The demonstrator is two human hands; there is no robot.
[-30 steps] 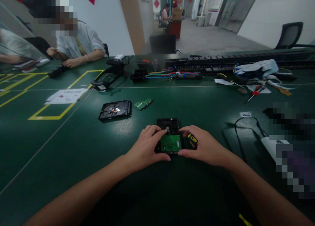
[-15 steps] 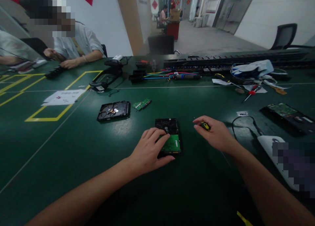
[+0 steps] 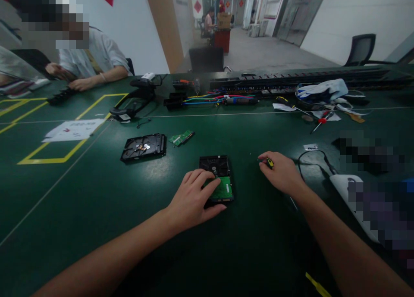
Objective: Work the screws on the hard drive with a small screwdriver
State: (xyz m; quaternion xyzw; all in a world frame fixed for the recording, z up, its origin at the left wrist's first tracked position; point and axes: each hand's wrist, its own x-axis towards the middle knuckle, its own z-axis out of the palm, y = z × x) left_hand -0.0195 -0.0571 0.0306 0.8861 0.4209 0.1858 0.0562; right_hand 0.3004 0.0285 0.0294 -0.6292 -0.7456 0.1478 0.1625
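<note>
A black hard drive [image 3: 214, 164] with a green circuit board [image 3: 224, 188] lies flat on the table in front of me. My left hand [image 3: 194, 198] is laid over its left side, fingers curved onto the board and thumb by the near edge. To the right of the drive, my right hand [image 3: 280, 170] is closed around a screwdriver with a yellow-and-black handle [image 3: 270, 162]; its thin shaft [image 3: 293, 203] points back beneath the wrist. Thumb and forefinger nearly meet at the tips, where a tiny speck shows, too small to name.
Another hard drive [image 3: 144, 147] and loose green boards [image 3: 181, 138] lie left. Cables [image 3: 207, 99], a red-handled screwdriver [image 3: 322, 121] and a white glove [image 3: 323, 91] lie farther back. A white device with a cord [image 3: 347, 180] is at right. A co-worker [image 3: 103, 57] sits far left.
My right hand has moved slightly right, away from the hard drive, still holding the screwdriver. My left hand stays on the drive. The whole view has shifted a little.
</note>
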